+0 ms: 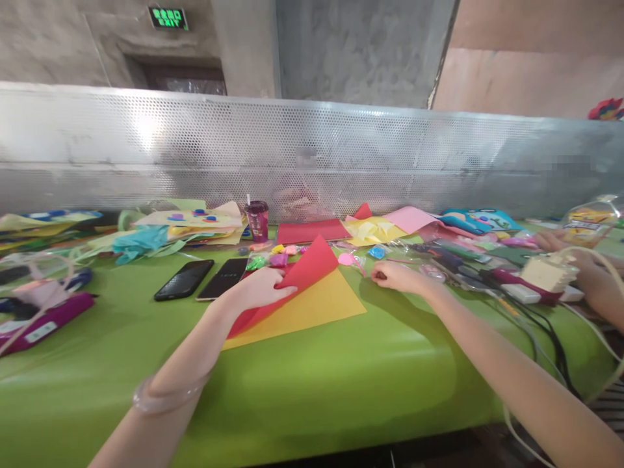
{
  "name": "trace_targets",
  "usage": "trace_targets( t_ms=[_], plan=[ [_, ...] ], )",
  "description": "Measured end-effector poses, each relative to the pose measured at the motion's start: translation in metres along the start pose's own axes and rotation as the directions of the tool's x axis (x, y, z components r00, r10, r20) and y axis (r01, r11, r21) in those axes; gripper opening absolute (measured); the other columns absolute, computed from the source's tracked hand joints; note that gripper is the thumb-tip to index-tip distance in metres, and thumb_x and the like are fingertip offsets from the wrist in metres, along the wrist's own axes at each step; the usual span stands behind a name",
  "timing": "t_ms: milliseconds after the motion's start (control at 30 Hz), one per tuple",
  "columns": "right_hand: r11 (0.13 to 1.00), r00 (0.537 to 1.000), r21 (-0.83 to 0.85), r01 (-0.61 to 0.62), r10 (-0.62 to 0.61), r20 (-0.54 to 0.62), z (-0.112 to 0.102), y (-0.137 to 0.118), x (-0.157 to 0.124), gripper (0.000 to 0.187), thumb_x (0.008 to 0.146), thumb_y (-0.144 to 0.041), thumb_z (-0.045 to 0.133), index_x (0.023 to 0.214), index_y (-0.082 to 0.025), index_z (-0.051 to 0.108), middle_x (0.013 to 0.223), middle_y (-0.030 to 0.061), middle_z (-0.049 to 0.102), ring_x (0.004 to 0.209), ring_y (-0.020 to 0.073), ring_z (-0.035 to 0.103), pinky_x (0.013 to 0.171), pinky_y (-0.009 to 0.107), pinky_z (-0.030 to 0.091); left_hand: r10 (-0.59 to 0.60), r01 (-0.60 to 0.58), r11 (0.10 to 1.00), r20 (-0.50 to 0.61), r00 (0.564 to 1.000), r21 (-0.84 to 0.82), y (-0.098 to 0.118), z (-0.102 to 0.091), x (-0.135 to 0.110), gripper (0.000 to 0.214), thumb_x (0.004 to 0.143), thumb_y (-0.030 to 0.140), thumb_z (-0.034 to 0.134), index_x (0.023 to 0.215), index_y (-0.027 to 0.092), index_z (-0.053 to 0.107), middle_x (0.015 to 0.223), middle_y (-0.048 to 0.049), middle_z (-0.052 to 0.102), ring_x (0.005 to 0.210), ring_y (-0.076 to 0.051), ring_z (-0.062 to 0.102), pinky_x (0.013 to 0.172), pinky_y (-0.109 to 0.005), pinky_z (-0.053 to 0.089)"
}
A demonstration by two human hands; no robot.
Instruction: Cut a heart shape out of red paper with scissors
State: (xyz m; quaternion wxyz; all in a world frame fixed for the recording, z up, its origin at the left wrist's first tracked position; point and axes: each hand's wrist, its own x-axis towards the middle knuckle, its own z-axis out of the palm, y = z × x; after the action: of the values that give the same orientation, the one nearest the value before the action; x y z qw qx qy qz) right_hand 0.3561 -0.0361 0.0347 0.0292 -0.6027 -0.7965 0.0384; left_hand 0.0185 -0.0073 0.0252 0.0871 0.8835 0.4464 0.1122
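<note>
My left hand (pixel 263 288) pinches the edge of a red paper sheet (pixel 305 270) and lifts it off a yellow paper sheet (pixel 312 305) that lies flat on the green table (pixel 302 383). A clear bangle (pixel 163 398) sits on my left wrist. My right hand (pixel 397 276) rests on the table to the right of the sheets, fingers curled closed near a small pink piece (pixel 347 259); what it holds, if anything, is hidden.
Two black phones (pixel 184 279) (pixel 223 278) lie left of the sheets. A dark cup (pixel 257 220), coloured paper stacks (pixel 312 231), small clay bits (pixel 273 257) line the back. Cables (pixel 536 318) and another person's hand (pixel 556 242) are at right. A perforated metal wall (pixel 312 149) stands behind.
</note>
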Motion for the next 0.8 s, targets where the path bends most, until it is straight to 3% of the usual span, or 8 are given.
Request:
trace_targets(
  t_ms=[333,600,800],
  plan=[
    [0.995,0.999,0.097,-0.021,0.025,-0.044,0.004,0.012,0.002,0.018,0.087,-0.03,0.053,0.093,-0.014,0.059,0.091,0.0032,0.063,0.077,0.0136,0.058,0.074,0.033,0.047,0.001,-0.001,1.0,-0.003,1.0,0.017,0.0,0.0,-0.001,0.048,0.08,0.056,0.042,0.051,0.02,0.029,0.054,0.0004,0.041,0.045,-0.012,0.037,0.047,-0.028,0.025],
    [0.991,1.0,0.135,0.014,-0.014,-0.006,-0.003,0.01,0.0,0.018,0.083,-0.028,0.053,0.087,-0.016,0.066,0.094,0.0054,0.067,0.081,0.0176,0.061,0.072,0.029,0.045,-0.017,0.017,1.0,0.008,1.0,0.013,-0.002,0.001,0.001,0.048,0.079,0.058,0.041,0.052,0.02,0.029,0.052,0.001,0.04,0.044,-0.011,0.036,0.046,-0.028,0.024],
    [0.995,1.0,0.102,-0.012,0.01,0.02,-0.002,0.007,0.003,0.021,0.086,-0.033,0.054,0.089,-0.014,0.062,0.088,0.0039,0.065,0.075,0.0137,0.06,0.071,0.031,0.047,-0.017,0.017,1.0,0.003,1.0,0.016,0.0,0.0,-0.001,0.049,0.079,0.058,0.042,0.052,0.02,0.029,0.052,0.0015,0.041,0.043,-0.011,0.036,0.045,-0.028,0.024]
  ],
)
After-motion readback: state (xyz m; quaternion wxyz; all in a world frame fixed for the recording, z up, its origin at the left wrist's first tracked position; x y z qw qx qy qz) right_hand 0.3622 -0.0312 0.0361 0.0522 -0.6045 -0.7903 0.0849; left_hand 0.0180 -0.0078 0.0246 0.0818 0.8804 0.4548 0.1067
